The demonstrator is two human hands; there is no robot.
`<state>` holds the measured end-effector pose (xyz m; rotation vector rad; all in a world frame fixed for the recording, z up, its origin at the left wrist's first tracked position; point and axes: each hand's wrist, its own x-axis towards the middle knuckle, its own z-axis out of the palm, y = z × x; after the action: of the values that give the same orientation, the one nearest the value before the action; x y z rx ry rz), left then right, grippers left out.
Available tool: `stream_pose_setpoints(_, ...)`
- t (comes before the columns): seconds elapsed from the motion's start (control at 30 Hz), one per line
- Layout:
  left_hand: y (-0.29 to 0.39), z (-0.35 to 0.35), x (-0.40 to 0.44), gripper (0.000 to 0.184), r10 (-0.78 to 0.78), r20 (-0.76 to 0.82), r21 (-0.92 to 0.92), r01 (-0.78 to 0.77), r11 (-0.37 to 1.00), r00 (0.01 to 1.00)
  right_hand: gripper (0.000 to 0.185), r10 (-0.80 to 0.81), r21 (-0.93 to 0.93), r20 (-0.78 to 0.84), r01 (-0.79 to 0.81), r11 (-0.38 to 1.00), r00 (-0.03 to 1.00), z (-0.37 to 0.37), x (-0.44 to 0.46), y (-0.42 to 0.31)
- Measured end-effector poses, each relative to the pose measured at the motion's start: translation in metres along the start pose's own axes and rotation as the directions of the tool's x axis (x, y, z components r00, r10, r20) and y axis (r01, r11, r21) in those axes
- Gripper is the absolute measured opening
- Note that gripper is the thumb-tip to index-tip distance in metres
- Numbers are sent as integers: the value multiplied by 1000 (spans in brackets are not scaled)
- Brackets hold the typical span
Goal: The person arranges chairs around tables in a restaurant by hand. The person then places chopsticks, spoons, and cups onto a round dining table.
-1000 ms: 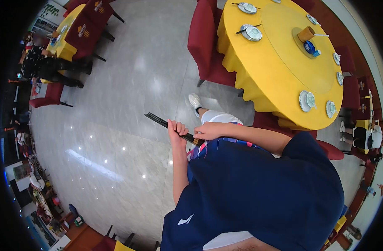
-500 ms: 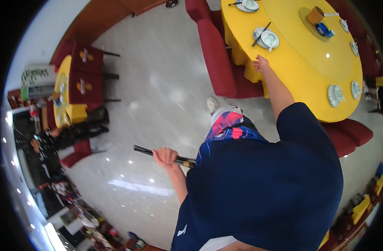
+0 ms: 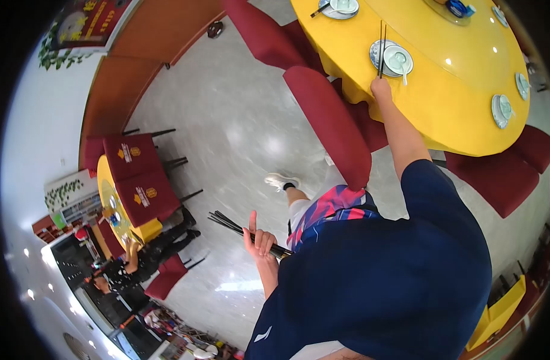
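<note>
My left hand (image 3: 260, 244) is closed around a bundle of dark chopsticks (image 3: 228, 222), held low beside my body with one finger sticking up. The free ends fan out slightly to the left. My right arm reaches to the edge of the round table, where my right hand (image 3: 381, 89) is closed at the near ends of a pair of chopsticks (image 3: 382, 48). These two sticks lie over the left side of a patterned plate (image 3: 376, 55). On that plate rests a small pale bowl (image 3: 397, 60) with a white spoon (image 3: 404, 78).
Other settings, such as a plate (image 3: 501, 111), stand on the yellow tablecloth (image 3: 431, 114). A glass turntable (image 3: 467, 54) fills the table's middle. Red chairs (image 3: 332, 114) crowd its edge. At left, a person in dark clothes (image 3: 146, 258) is beside another table (image 3: 104, 180).
My right hand has gone from open below the plate to closed at the chopsticks, which have turned more upright in view. My left hand's finger has lifted, and its bundle has spread.
</note>
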<state>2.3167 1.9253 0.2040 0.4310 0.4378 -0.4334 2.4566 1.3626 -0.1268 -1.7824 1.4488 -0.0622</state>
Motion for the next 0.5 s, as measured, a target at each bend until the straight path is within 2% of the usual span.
stream_pose_setpoints(0.1,17,-4,38,49,-57,135,17,55,998,989,47,-63,-74,-60,58,996,996,-4,-7,1)
stream_pose_setpoints(0.17,27,0,55,49,-72,201,44,65,997,977,45,-353,-160,-248,321,933,902,11,2,19)
stream_pose_setpoints(0.23,40,8,81,46,-104,193,97,86,992,976,42,-243,137,-138,262,955,960,10,-13,14)
stream_pose_setpoints(0.27,50,21,108,43,-95,23,129,91,987,995,42,-229,155,-171,255,954,958,-26,-77,-7)
stream_pose_setpoints(0.3,56,20,125,39,-107,26,185,100,978,994,37,-173,407,140,103,908,975,-49,-141,-71)
stream_pose_setpoints(0.37,66,26,157,35,-69,-121,302,103,948,990,29,-256,627,304,9,779,918,-61,-221,-110)
stream_pose_setpoints(0.4,73,32,173,34,-91,-139,340,134,931,986,25,-341,697,398,-39,716,852,-58,-254,-120)
stream_pose_setpoints(0.43,89,18,195,38,-188,2,357,175,918,982,24,-424,756,412,-43,653,806,-52,-293,-141)
stream_pose_setpoints(0.47,95,26,212,42,-173,1,424,156,892,985,22,-456,639,392,121,760,799,-31,-319,-146)
stream_pose_setpoints(0.5,101,39,228,48,-159,2,489,138,861,987,26,-594,600,305,334,727,744,-7,-347,-155)
